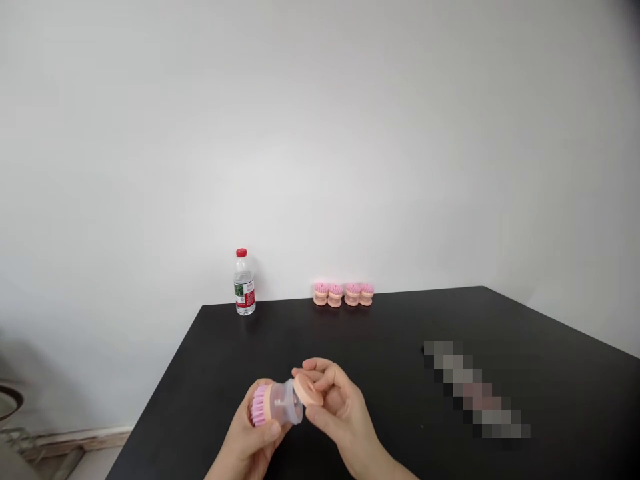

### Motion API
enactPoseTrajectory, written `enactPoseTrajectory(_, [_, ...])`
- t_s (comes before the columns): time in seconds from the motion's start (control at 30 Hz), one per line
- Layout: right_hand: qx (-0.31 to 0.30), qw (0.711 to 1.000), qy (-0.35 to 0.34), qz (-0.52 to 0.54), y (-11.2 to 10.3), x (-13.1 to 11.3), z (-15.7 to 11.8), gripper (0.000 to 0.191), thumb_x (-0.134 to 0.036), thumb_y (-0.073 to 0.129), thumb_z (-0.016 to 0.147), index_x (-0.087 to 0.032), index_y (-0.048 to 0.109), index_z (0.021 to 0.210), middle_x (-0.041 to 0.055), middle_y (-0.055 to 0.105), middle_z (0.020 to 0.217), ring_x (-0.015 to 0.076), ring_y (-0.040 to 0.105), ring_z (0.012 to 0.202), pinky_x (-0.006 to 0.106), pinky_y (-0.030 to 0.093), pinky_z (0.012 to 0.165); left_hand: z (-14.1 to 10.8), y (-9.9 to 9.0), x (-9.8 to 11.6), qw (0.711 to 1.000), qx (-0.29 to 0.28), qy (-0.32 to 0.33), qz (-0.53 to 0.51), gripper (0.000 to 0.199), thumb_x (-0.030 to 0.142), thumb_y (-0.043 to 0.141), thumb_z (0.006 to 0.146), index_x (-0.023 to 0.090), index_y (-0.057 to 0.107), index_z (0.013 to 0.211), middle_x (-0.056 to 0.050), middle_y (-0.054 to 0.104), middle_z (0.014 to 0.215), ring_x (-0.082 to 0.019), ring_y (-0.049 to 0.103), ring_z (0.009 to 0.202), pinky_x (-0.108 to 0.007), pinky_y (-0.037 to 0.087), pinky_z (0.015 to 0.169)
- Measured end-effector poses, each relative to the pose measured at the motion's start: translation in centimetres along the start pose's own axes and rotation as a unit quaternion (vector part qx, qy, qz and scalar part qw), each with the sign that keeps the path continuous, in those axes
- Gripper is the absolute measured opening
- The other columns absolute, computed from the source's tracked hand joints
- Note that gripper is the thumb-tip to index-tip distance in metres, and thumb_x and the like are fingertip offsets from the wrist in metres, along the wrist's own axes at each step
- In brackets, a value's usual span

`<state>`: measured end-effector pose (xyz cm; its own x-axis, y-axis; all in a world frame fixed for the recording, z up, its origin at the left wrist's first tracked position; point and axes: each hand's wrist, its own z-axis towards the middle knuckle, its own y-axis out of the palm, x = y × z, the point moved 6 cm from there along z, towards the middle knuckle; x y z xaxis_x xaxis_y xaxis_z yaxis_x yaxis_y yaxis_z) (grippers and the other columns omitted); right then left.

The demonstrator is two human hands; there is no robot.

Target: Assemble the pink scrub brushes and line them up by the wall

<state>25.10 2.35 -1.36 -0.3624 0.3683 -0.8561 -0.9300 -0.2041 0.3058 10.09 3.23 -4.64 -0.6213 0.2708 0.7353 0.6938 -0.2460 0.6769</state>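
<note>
My left hand (255, 437) grips a dish brush with pink bristles (259, 405) and a peach collar, its clear plastic reservoir (287, 403) pointing right. My right hand (340, 407) pinches a round peach cap (307, 390) between thumb and fingers at the reservoir's far end. The cap sits tilted against the reservoir's open end, and a thin stem shows inside the clear plastic. Whether the cap is fastened is hard to tell.
A black table (380, 333) lies below a white wall. At its far edge stand a red-capped water bottle (245, 283) and several pink-bristled brushes (343, 294) in a row. A pixelated patch (475, 387) covers part of the tabletop at right.
</note>
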Motion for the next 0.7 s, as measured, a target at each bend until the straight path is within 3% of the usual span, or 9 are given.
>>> enactPoseTrajectory(0.2, [-0.021, 0.995, -0.053, -0.077, 0.1, 0.4, -0.5, 0.036, -0.041, 0.085, 0.073, -0.021, 0.055, 0.077, 0.0113, 0.057, 0.122, 0.0331, 0.065, 0.116, 0.046, 0.053, 0.096, 0.6, -0.7, -0.9, 1.0, -0.018, -0.003, 0.008, 0.055, 0.03, 0.097, 0.051, 0.02, 0.063, 0.094, -0.004, 0.069, 0.086, -0.016, 0.065, 0.079, -0.026, 0.048, 0.072])
enactPoseTrajectory(0.4, [-0.031, 0.964, -0.108, -0.243, -0.3, -0.2, -0.9, 0.04, -0.046, 0.087, 0.068, -0.022, 0.056, 0.074, 0.0102, 0.071, 0.11, 0.0314, 0.067, 0.112, 0.044, 0.054, 0.095, 1.0, -1.0, -1.2, 0.994, -0.039, 0.025, 0.099, 0.062, 0.039, 0.097, 0.045, 0.02, 0.06, 0.09, 0.0, 0.065, 0.076, -0.012, 0.056, 0.066, -0.021, 0.037, 0.06])
enactPoseTrajectory(0.47, [-0.033, 0.959, -0.125, -0.252, -0.4, -0.6, -1.2, 0.042, -0.048, 0.088, 0.065, -0.024, 0.06, 0.084, 0.0097, 0.072, 0.109, 0.0308, 0.068, 0.11, 0.042, 0.055, 0.094, 1.0, -0.7, -1.0, 0.991, -0.047, 0.038, 0.12, 0.062, 0.041, 0.097, 0.043, 0.019, 0.06, 0.088, 0.0, 0.064, 0.074, -0.011, 0.052, 0.063, -0.021, 0.034, 0.059])
enactPoseTrajectory(0.6, [-0.034, 0.957, -0.105, -0.267, -0.6, -0.7, -1.5, 0.065, -0.06, 0.082, 0.068, -0.026, 0.061, 0.119, 0.0112, 0.071, 0.115, 0.0288, 0.071, 0.105, 0.039, 0.056, 0.092, 0.9, -0.3, -0.9, 0.99, -0.067, 0.035, 0.117, 0.063, 0.046, 0.096, 0.043, 0.019, 0.06, 0.087, 0.001, 0.062, 0.074, -0.01, 0.048, 0.063, -0.022, 0.031, 0.059])
enactPoseTrajectory(0.7, [-0.046, 0.949, -0.13, -0.285, -0.4, -1.3, -1.6, 0.064, -0.062, 0.075, 0.076, -0.029, 0.058, 0.127, 0.0104, 0.07, 0.118, 0.0276, 0.07, 0.106, 0.038, 0.056, 0.092, 0.8, -0.3, -1.4, 0.993, -0.071, 0.009, 0.099, 0.064, 0.047, 0.095, 0.043, 0.02, 0.06, 0.088, 0.001, 0.06, 0.075, -0.009, 0.047, 0.064, -0.022, 0.029, 0.059])
